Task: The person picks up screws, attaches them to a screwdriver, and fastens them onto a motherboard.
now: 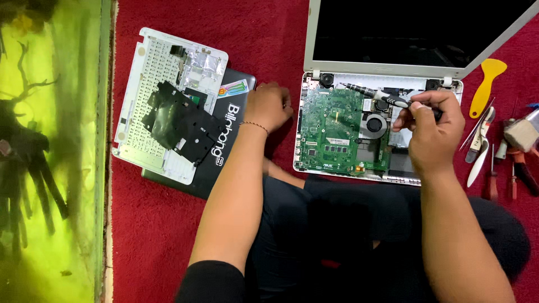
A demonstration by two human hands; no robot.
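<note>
I see my right hand (429,132) pinching a black screwdriver (375,95) whose tip lies over the green board (331,129) of the opened white laptop (314,33) on the red carpet (157,224), while my left hand (268,106), fingers curled shut on nothing visible, rests beside the laptop's left edge.
</note>
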